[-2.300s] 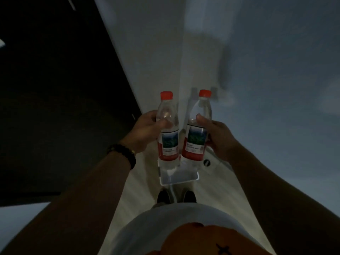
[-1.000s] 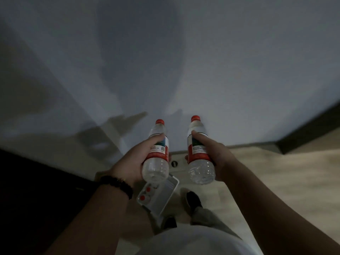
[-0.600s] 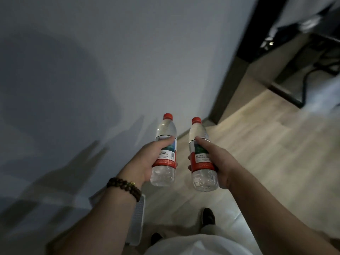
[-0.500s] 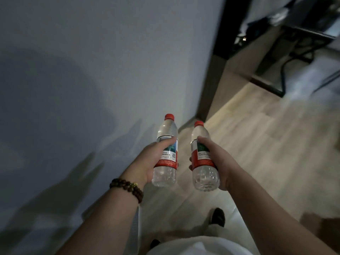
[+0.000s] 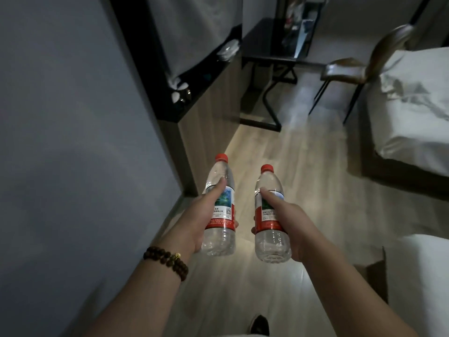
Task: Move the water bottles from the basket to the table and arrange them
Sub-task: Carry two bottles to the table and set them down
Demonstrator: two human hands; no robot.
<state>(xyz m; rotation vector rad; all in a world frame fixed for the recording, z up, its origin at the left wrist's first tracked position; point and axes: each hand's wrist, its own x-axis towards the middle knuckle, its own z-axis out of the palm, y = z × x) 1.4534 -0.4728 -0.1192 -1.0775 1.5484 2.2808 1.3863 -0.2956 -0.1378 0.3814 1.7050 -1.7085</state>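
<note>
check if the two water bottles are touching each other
Apart. The head view shows lit floor between the left water bottle and the right water bottle along their whole length.

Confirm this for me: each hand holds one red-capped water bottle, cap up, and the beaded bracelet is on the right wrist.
Not quite. The head view shows the beaded bracelet on the left wrist, not the right. The rest stands: the left hand grips one red-capped bottle, cap up, and the right hand grips a second bottle the same way.

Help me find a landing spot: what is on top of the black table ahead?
On the black table, upright items stand at the far right, too blurred to identify; its near part shows bare.
</note>
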